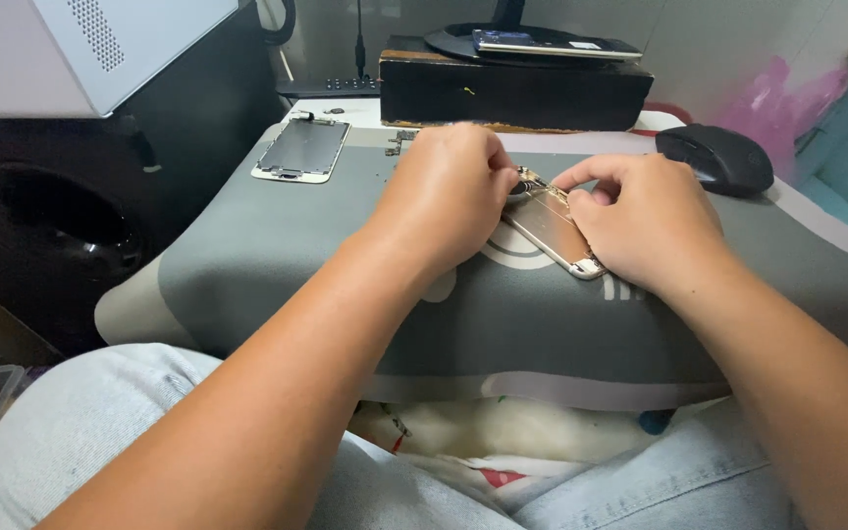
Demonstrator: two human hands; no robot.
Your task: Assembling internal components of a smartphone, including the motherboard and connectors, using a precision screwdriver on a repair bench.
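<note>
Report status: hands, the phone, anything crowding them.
Left hand and right hand both pinching at opened phone body on grey mat. Detached screen lies apart. Mouse nearby, clear.

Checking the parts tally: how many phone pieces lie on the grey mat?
2: the phone body under both hands, and a detached screen at the mat's far left corner. Smaller parts may be hidden.

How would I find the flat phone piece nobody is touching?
Find the grey mat, then its far left corner. The white-edged phone screen lies there alone, dark-faced, unlike the gold phone body under the left hand and right hand.
</note>
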